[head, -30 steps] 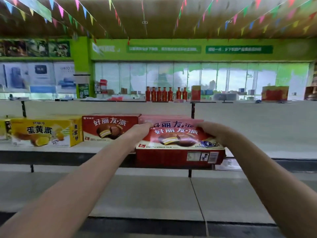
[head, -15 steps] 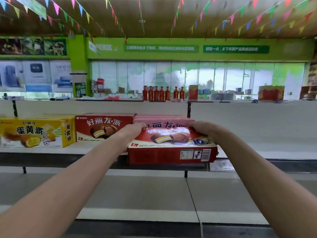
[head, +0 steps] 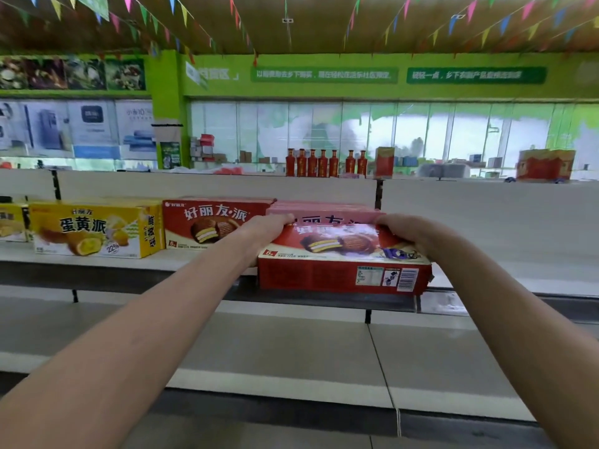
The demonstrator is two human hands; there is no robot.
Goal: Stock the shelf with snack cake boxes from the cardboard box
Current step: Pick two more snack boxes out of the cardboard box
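I hold a red snack cake box (head: 343, 270) between both hands at the front edge of the white shelf (head: 207, 259). It is tipped so its printed face points up and its barcode side faces me. My left hand (head: 265, 233) grips its left end and my right hand (head: 405, 230) grips its right end, fingers curled over the far edge. Right behind it stands another red box (head: 324, 212), upright. A third red box (head: 210, 223) stands to the left on the same shelf. The cardboard box is out of view.
Yellow egg-yolk pie boxes (head: 97, 230) fill the shelf's left part. To the right the shelf (head: 518, 254) carries nothing up to its white back panel. A lower shelf (head: 291, 345) juts out below. Red bottles (head: 324, 163) stand on a far counter.
The held box has tipped further back, its printed face turning upward and its top edge nearing the box behind. Both hands stayed on its ends.
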